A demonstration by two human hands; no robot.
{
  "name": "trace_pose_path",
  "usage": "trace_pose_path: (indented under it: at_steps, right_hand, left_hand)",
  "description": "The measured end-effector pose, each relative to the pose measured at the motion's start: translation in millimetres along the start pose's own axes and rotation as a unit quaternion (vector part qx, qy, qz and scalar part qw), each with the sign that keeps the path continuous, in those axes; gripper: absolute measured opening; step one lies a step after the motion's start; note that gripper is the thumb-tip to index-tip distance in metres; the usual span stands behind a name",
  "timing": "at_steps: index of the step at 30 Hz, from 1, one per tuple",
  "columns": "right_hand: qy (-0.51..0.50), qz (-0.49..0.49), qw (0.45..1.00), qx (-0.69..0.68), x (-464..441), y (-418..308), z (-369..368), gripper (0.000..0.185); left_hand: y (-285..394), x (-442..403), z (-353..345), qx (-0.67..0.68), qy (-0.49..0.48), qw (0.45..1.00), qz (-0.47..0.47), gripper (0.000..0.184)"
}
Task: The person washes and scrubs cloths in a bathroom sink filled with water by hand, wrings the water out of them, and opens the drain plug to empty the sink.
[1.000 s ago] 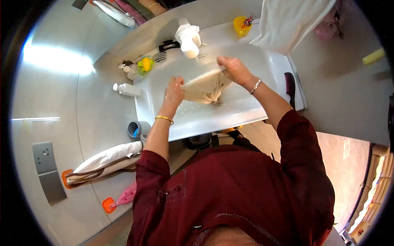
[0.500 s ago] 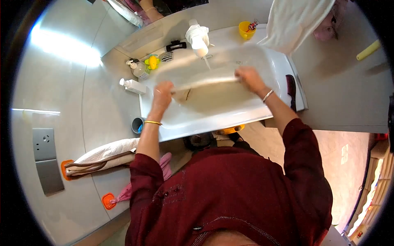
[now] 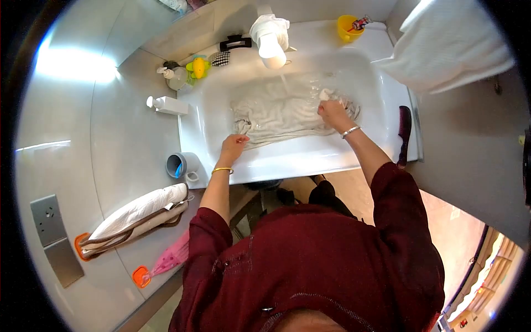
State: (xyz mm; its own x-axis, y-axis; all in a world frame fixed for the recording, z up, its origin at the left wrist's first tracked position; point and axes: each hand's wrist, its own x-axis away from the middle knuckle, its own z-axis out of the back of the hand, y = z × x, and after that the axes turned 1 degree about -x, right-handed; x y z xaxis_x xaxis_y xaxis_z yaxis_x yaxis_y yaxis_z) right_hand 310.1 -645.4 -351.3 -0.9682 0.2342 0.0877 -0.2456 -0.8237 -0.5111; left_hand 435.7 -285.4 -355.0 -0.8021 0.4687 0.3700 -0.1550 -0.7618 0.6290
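A pale, wet towel [image 3: 282, 113] lies spread and wrinkled in the water of the white sink [image 3: 310, 160]. My right hand [image 3: 333, 114] is closed on a bunched part of it near its right end. At the towel's near left corner, my left hand [image 3: 235, 145] has its fingers pinched together on the edge. Water runs from the tap [image 3: 272, 52], which has a white cover around it, onto the middle of the towel. A bracelet is on each wrist.
Left of the sink stand a white pump bottle [image 3: 167, 105], a clear pump bottle [image 3: 177, 78] and a grey cup [image 3: 189, 162]. A dark red comb [image 3: 404, 133] lies on the right rim. Behind are a yellow cup [image 3: 348, 30] and black hair clip [image 3: 235, 42]. A white towel [image 3: 442, 52] hangs right.
The towel was stretched between my raised hands and now lies in the sink water. My left hand has come down toward the near rim. The view has shifted slightly.
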Motion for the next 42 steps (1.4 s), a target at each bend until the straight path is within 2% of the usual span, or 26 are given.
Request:
trace_pose_path:
  at_steps: [1, 2, 5, 6, 7, 9, 10, 11, 13, 14, 15, 17, 20, 23, 24, 25, 26, 27, 28, 29, 30, 33, 35, 37, 39, 42]
  right_hand:
    - [0.04, -0.011, 0.999, -0.011, -9, -3, -5, 0.018]
    - [0.054, -0.062, 0.996, -0.033, -20, -5, -16, 0.03]
    - [0.009, -0.17, 0.985, -0.041, -35, -43, -18, 0.045]
    - [-0.009, -0.162, 0.985, -0.06, -38, -48, -36, 0.048]
    - [-0.024, -0.157, 0.984, -0.077, -40, -49, -60, 0.051]
    - [0.001, -0.165, 0.964, -0.21, -53, -58, -102, 0.048]
    - [0.024, -0.132, 0.955, -0.263, -55, -78, -93, 0.045]
    - [0.045, -0.097, 0.943, -0.315, -50, -106, -70, 0.041]
    - [0.008, -0.092, 0.863, -0.496, -30, -159, -8, 0.034]
    - [0.055, -0.006, 0.89, -0.453, -23, -177, 3, 0.032]
    - [0.102, 0.08, 0.906, -0.403, -17, -192, 10, 0.03]
    - [0.059, 0.11, 0.901, -0.414, -1, -213, 22, 0.027]
    - [0.05, 0.189, 0.948, -0.252, -7, -176, 14, 0.026]
    - [0.06, -0.063, 0.989, -0.121, -39, -33, -45, 0.019]
    - [0.065, -0.122, 0.988, -0.069, -41, -13, -55, 0.021]
    - [0.064, -0.178, 0.982, -0.025, -40, -11, -68, 0.023]
    - [0.079, -0.186, 0.974, -0.103, -27, -16, -56, 0.027]
    - [0.105, -0.204, 0.963, -0.14, -15, -24, -62, 0.03]
    - [0.079, -0.261, 0.916, -0.295, 0, -35, -42, 0.033]
    - [0.078, -0.24, 0.932, -0.262, 0, -34, -58, 0.036]
    - [0.073, -0.22, 0.946, -0.228, -4, -32, -78, 0.039]
    - [0.056, -0.181, 0.957, -0.218, 21, -57, -54, 0.033]
    - [0.026, -0.121, 0.978, -0.166, 34, -70, -44, 0.026]
    - [0.004, -0.108, 0.988, -0.115, 41, -79, -42, 0.019]
    - [0.0, -0.094, 0.993, -0.078, 49, -83, -51, 0.016]
    - [0.02, -0.086, 0.994, -0.057, 54, -78, -64, 0.017]
  left_hand:
    - [12, 0, -4, -0.032, 0.02, 0.999, -0.009, 0.02]
    - [24, 0, -9, -0.065, 0.04, 0.997, -0.019, 0.022]
    - [30, -13, -34, 0.198, 0.021, 0.973, 0.118, 0.036]
    - [58, -5, -30, 0.288, -0.006, 0.942, 0.174, 0.06]
    - [70, -2, -28, 0.374, -0.013, 0.904, 0.208, 0.068]
    - [87, -2, -30, 0.531, -0.027, 0.802, 0.271, 0.084]
    - [87, -7, -29, 0.569, -0.069, 0.776, 0.265, 0.098]
    - [94, -10, -28, 0.599, -0.07, 0.751, 0.267, 0.094]
    - [112, -12, -25, 0.657, -0.074, 0.698, 0.274, 0.087]
    - [83, -32, -39, 0.706, -0.166, 0.671, 0.153, 0.072]
    - [82, -42, -43, 0.718, -0.176, 0.661, 0.13, 0.067]
    - [100, -39, -40, 0.706, -0.116, 0.677, 0.172, 0.059]
    - [121, -32, -29, 0.678, -0.047, 0.704, 0.206, 0.048]
    - [135, -20, -11, 0.655, -0.042, 0.73, 0.19, 0.037]
    - [111, -31, -15, 0.654, -0.112, 0.742, 0.091, 0.037]
    - [107, -34, -16, 0.612, -0.106, 0.781, 0.058, 0.039]
    - [105, -34, -11, 0.57, -0.067, 0.811, 0.113, 0.041]
    - [120, -21, -3, 0.579, -0.094, 0.799, 0.133, 0.044]
    - [110, -24, -4, 0.563, -0.061, 0.812, 0.141, 0.043]
    - [91, -29, -7, 0.549, -0.016, 0.822, 0.151, 0.041]
    - [71, -37, -7, 0.548, -0.04, 0.821, 0.154, 0.036]
    - [56, -39, -11, 0.496, -0.13, 0.844, 0.156, 0.024]
    - [68, -11, -18, 0.39, -0.169, 0.894, 0.145, 0.023]
    - [75, 7, -24, 0.298, -0.174, 0.924, 0.166, 0.027]
    - [44, -5, -43, 0.241, -0.165, 0.954, 0.074, 0.021]
    - [12, -11, -45, 0.083, -0.099, 0.987, -0.098, 0.017]
